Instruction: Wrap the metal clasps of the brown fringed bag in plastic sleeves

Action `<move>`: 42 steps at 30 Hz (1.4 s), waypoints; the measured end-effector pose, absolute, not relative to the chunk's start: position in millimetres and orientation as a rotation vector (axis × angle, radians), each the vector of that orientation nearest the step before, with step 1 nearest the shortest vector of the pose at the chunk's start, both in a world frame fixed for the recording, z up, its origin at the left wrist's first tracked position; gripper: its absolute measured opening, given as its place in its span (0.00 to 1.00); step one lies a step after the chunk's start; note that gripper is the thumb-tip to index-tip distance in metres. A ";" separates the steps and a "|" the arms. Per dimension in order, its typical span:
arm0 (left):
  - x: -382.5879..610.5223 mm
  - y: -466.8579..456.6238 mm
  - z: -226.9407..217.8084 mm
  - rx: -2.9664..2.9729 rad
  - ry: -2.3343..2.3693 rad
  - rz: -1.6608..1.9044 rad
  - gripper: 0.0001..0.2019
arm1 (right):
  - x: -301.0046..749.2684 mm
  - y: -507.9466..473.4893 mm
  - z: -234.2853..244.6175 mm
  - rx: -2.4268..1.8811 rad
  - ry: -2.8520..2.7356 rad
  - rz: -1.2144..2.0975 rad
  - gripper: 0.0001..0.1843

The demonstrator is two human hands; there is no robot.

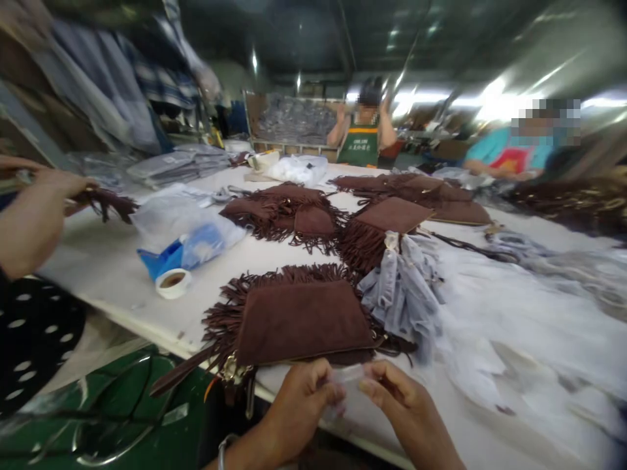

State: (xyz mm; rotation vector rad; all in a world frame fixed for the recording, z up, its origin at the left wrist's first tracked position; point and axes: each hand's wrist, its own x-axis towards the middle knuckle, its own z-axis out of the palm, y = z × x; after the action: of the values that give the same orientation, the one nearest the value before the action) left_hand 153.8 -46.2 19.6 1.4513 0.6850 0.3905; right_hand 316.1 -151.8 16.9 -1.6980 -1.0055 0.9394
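Observation:
My left hand (298, 408) and my right hand (401, 401) meet at the near table edge, both pinching a small clear plastic bag (349, 377) between thumbs and fingers. Just beyond them lies a brown suede fringed pouch (301, 321) with a strap and metal clasp (230, 371) hanging over the edge. A bundle of grey-blue fabric pieces (404, 290) rests to its right.
More brown fringed pouches (294, 212) are piled mid-table and further back (416, 189). A tape roll (172, 282) and blue-and-clear plastic bags (189, 238) lie left. White plastic sheeting (519, 320) covers the right. Another person's hand (34, 209) holds fringe at left; two people stand behind the table.

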 end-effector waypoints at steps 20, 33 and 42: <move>-11.5 -35.9 -33.8 1.248 1.032 0.600 0.18 | 189.0 -67.3 11.2 -1.768 -1.354 1.148 0.17; -0.5 -28.7 -49.2 1.410 0.873 0.687 0.11 | 167.0 -68.2 -20.8 -1.339 -0.610 1.568 0.26; -23.4 -31.2 -38.1 1.491 0.838 0.655 0.15 | 172.2 -67.2 -22.2 -1.421 -0.705 1.520 0.27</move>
State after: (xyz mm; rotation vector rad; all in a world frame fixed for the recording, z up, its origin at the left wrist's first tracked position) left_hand -23.4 -31.2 -38.1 1.4913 0.8382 0.6551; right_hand 172.2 -67.2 -22.2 -1.4212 -0.7051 1.5198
